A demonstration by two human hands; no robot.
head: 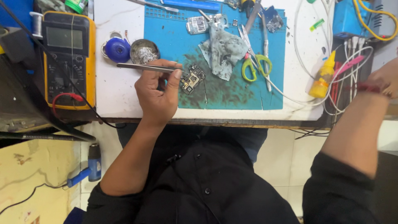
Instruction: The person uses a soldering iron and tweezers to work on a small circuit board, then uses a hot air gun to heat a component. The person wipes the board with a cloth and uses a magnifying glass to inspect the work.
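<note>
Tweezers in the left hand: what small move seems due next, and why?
Probably turning the tweezers so a tip comes down toward the circuit board. The left hand holds them flat, pointing away from the board beside its fingertips; the right hand is off at the bench's edge.

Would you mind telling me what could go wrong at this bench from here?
The left hand holds tweezers while a fingertip rests on the small circuit board; a slip might knock the open tin beside them. The right hand reaches into tangled white cables next to the yellow bottle, which could tip. The scissors lie open nearby.
</note>
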